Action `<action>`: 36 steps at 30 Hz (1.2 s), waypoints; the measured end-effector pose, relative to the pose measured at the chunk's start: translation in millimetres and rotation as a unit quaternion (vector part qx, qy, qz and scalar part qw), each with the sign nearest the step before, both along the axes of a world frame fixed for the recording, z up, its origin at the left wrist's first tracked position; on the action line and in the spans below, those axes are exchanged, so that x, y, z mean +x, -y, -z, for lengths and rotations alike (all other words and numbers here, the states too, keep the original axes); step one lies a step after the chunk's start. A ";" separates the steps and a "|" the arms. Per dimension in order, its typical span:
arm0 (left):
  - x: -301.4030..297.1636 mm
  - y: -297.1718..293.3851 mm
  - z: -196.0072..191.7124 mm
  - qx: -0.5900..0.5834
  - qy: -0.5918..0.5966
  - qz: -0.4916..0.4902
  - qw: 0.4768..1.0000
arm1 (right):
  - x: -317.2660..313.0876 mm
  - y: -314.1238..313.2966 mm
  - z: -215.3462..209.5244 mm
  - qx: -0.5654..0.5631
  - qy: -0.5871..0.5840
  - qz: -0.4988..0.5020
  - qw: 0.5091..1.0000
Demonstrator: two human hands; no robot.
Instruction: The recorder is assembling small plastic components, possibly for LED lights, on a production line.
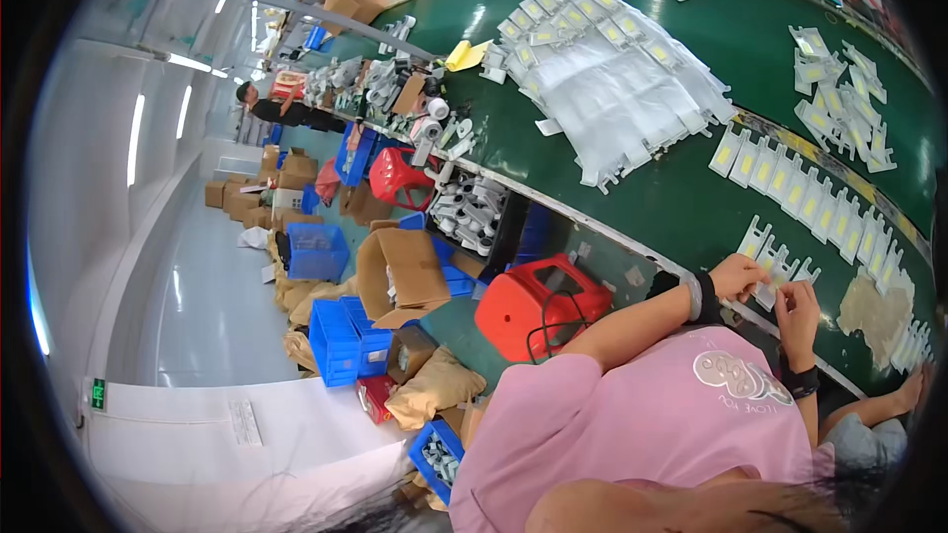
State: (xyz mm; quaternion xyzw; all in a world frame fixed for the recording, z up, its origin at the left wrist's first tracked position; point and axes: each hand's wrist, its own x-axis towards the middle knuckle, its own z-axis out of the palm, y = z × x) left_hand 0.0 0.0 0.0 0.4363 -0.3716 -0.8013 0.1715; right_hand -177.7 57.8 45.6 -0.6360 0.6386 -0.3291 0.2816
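Note:
My left hand (739,274) and my right hand (798,311) meet at the near edge of a green conveyor belt (681,207). Between their fingertips they pinch a small white light part (772,286) with a yellow square on it. More such white parts (765,249) lie just beyond my fingers. A long row of the same white parts (820,202) runs along the belt to the right. Each of my wrists has a black band, and I wear a pink shirt (632,415).
A heap of clear plastic bags (612,99) and white parts lies further up the belt. Another person's forearm (894,395) rests at the right. Red stools (538,301), blue crates (336,341) and cardboard boxes (405,271) crowd the floor; a person (259,104) works far off.

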 end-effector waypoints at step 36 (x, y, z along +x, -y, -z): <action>-12.6 5.0 -3.1 -0.622 0.324 0.281 0.655 | -20.8 36.1 48.7 -0.152 -0.349 -0.090 0.920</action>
